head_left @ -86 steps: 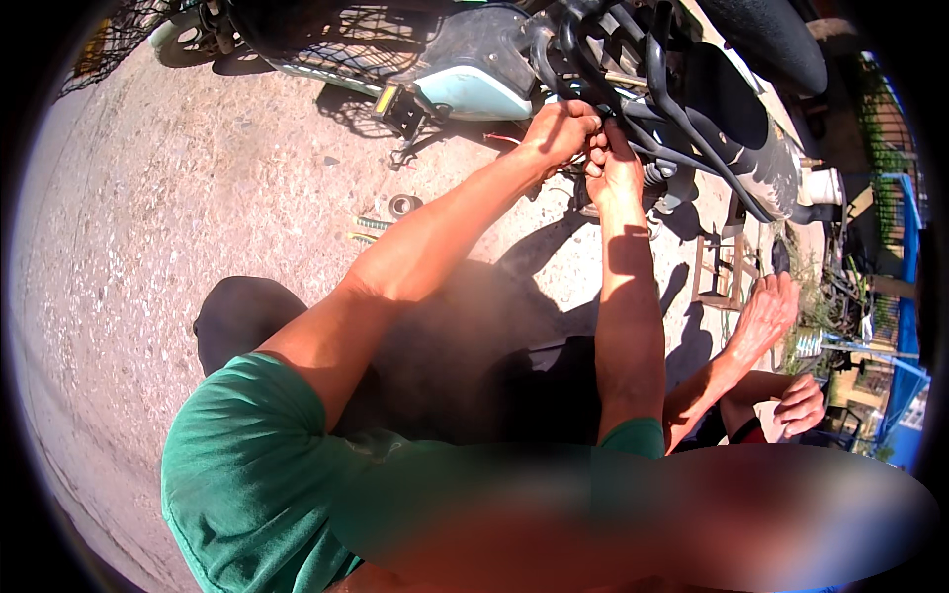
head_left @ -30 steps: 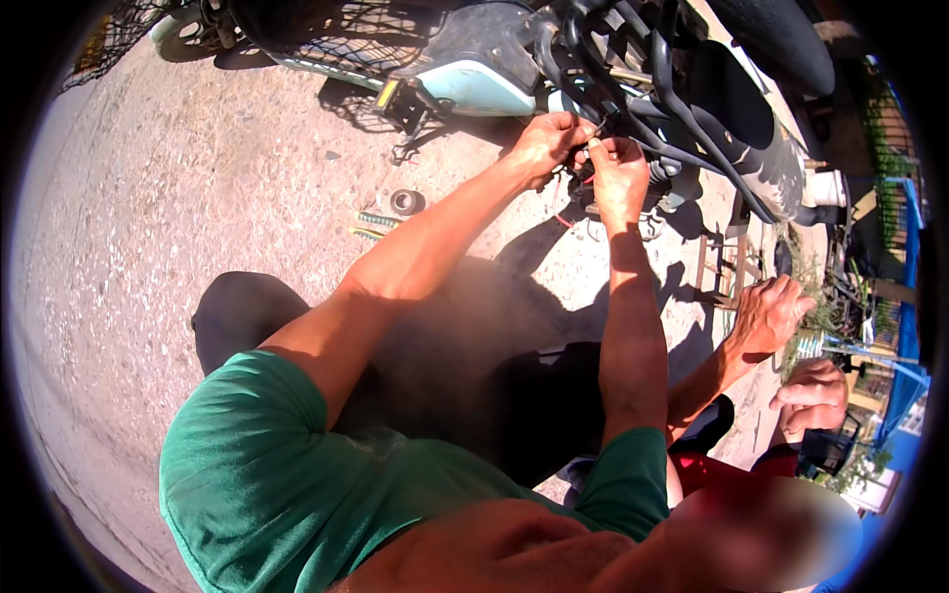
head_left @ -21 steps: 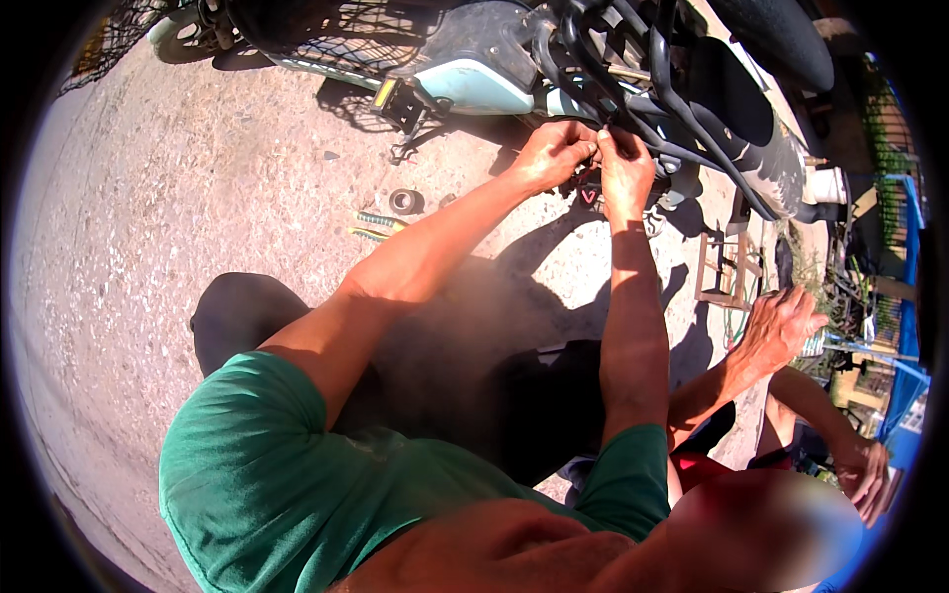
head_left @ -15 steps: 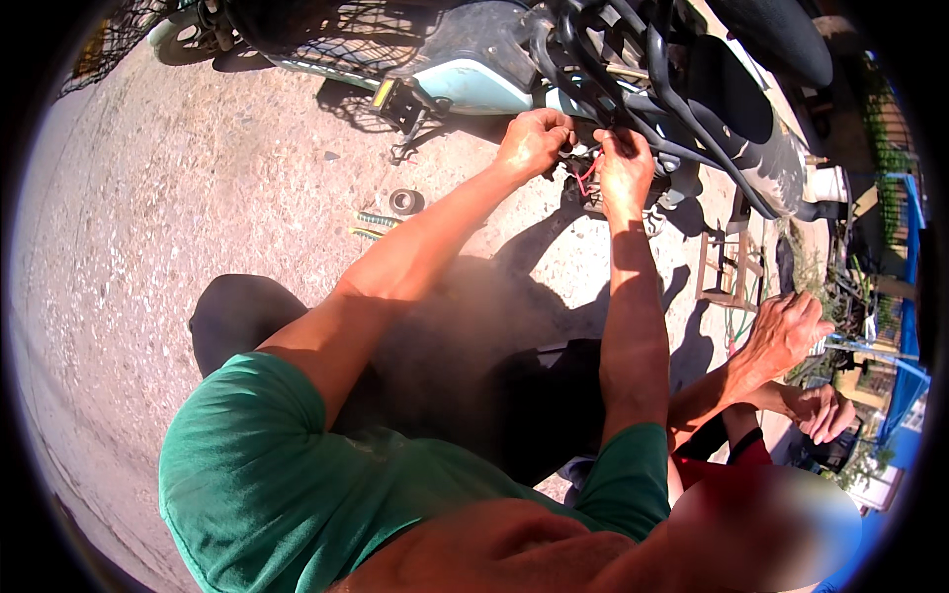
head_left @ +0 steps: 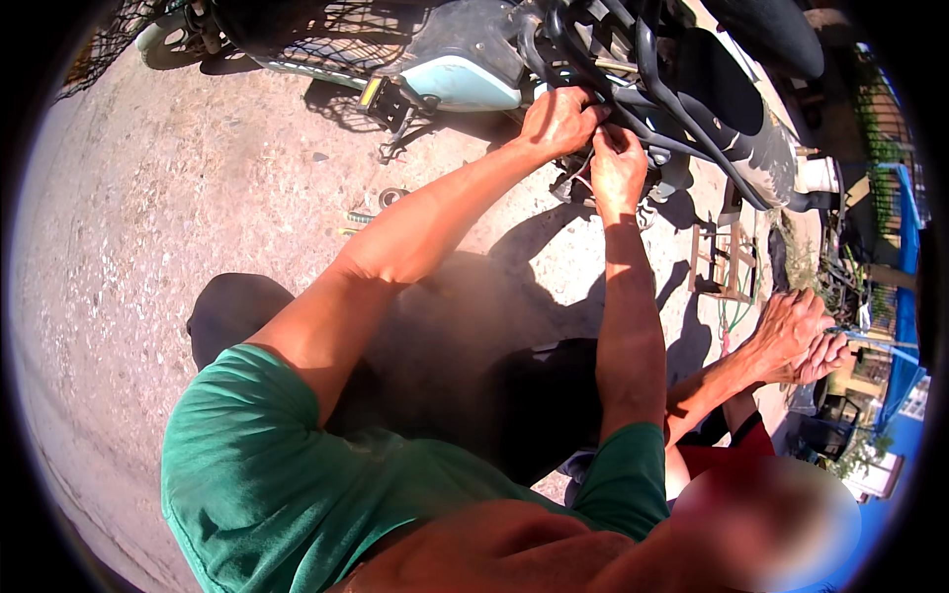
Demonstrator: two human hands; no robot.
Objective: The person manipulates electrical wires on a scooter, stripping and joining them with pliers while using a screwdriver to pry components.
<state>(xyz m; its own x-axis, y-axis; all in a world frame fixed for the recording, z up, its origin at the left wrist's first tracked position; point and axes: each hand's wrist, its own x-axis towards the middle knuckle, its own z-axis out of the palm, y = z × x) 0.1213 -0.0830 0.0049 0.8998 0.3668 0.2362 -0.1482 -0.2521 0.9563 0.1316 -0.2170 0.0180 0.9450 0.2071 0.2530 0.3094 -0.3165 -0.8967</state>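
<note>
A motorbike with a pale blue side panel lies across the top of the view on sandy ground. My left hand is closed on thin wires under the black frame tubes. My right hand sits just beside it, fingers pinched on the same bundle of wires near the frame. What the fingertips grip exactly is hidden by the hands and the tubing.
A second person in a red sleeve sits at my right, their two hands clasped together. Small metal parts and a ring lie on the ground. A small wooden frame stands at the right, with the black seat above it.
My two hands have shifted slightly closer together on the wires under the frame. The other person's hands, apart earlier, have come together at the right.
</note>
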